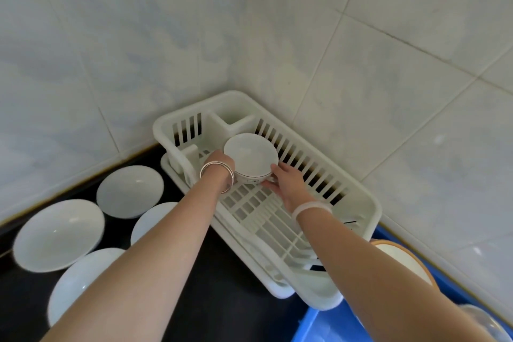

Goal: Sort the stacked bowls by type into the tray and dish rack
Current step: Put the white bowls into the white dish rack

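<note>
At the near right end of the dish rack point(369, 204), a blue tray point(313, 325) holds a brown-rimmed bowl point(402, 261) and a glass bowl point(483, 322). Left of the rack, four shallow white dishes point(58, 233) lie on the black counter point(222, 300). Inside the rack, toward its far end, both hands hold one white bowl point(251, 155) upright. The left hand point(219, 161) clasps its left side, fingers mostly hidden. The right hand point(286, 182) grips its right side, thumb near the rim.

Dish rack point(373, 204) floor free on the near side of the bowl point(251, 154); tiled walls point(388, 86) hug its far and right sides, plates point(130, 190) crowd the counter point(222, 302) left, gaps there look narrow.
</note>
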Tool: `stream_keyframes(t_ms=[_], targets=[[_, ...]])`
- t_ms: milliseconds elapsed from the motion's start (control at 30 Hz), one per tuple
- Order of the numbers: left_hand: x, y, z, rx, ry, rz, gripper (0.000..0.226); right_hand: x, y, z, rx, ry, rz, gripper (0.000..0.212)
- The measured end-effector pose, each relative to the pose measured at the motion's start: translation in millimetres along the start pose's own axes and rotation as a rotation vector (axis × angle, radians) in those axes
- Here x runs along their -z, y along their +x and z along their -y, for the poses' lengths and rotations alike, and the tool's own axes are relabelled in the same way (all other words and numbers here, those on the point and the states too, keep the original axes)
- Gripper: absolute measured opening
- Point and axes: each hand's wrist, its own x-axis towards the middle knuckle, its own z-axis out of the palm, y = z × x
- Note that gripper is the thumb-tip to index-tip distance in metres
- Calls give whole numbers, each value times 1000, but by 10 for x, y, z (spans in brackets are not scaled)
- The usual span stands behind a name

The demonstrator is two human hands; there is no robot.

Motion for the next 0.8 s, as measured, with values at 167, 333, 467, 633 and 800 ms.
stream_keyframes(t_ms=[167, 333, 467, 633, 800], targets=[[-55, -69, 1, -37, -119, -13, 40, -20, 3, -9, 38, 20, 24, 35], [-61, -46, 25, -34, -137, -17, 40, -97, 31, 49, -56, -88, 27, 31], [-55, -90, 49, -36, -119, -9, 41, -113, 45, 39, -94, -207, 7, 40], [314, -840, 118, -68, -19, -58, 39, -147, -754, 30, 43, -430, -9, 38], [257, -943, 158, -100, 32, -22, 38, -111, -852, 9, 174, -600, -22, 41]])
